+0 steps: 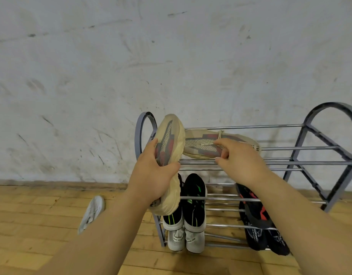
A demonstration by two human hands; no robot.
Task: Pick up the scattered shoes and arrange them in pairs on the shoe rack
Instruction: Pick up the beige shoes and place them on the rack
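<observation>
My left hand (153,175) grips a beige sneaker with red and grey panels (169,141), held upright in front of the left end of the grey metal shoe rack (329,147). Its matching beige sneaker (201,145) lies on its side on the rack's top shelf. My right hand (240,157) pinches this second sneaker near its laces. On the lower shelves stand a black-and-white pair with green marks (193,203) and a black pair with red marks (256,215). A single white shoe (92,213) lies on the wooden floor to the left.
The rack stands against a scuffed white wall (131,66). The right part of the top shelf (290,155) holds no shoes. Wooden parquet floor (32,235) stretches to the left and in front of the rack.
</observation>
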